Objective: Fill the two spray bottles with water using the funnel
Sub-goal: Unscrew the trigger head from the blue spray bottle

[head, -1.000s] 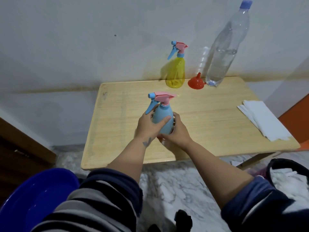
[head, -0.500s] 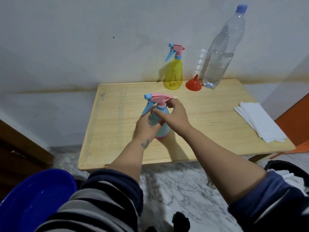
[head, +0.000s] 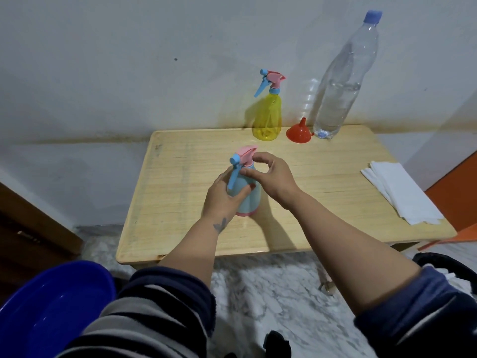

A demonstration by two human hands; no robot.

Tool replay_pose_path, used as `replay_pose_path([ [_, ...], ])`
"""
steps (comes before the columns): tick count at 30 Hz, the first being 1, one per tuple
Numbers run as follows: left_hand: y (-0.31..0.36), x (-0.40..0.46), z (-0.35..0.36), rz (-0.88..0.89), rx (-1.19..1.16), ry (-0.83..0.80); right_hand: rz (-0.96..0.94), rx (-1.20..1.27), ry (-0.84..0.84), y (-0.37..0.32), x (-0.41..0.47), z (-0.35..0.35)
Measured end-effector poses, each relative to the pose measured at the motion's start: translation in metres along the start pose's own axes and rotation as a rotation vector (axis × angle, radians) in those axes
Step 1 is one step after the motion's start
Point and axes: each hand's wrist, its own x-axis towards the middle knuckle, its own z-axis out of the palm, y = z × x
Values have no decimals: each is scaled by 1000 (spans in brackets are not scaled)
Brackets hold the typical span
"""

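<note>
A light blue spray bottle (head: 248, 200) with a pink and blue trigger head (head: 241, 158) stands upright on the wooden table (head: 180, 202). My left hand (head: 222, 196) wraps around its body. My right hand (head: 271, 177) pinches the collar just under the trigger head with thumb and fingers. A yellow spray bottle (head: 267, 117) stands at the table's far edge by the wall. Right of it lies a red funnel (head: 299, 131), wide mouth down. A tall clear water bottle (head: 340, 83) with a blue cap stands beside the funnel, partly full.
White folded paper towels (head: 402, 192) lie at the table's right edge. A blue plastic basin (head: 46, 313) sits low at the left, beside my sleeve. The floor below is marbled. A dark basket with cloth (head: 444, 270) is at the lower right.
My right hand rose from the bottle's base to the collar under the trigger head. The trigger head has turned, its nozzle now pointing more toward me. The bottle now stands on the table.
</note>
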Motion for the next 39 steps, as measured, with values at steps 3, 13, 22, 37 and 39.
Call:
replay_pose_path([
  [3,4,-2,-1,26,-13,-33,-11,-53,-181,-1,-1,-8],
  [13,-16,-10,0,8,77,-91,6,36,130,-1,-7,15],
  [22,-23,-8,-5,12,52,-117,-42,35,-91,8,-8,-6],
  [37,-26,-6,-3,12,69,-114,34,144,-145,6,-14,-8],
  [39,-27,-5,-3,11,82,-112,76,118,-194,9,-13,-18],
])
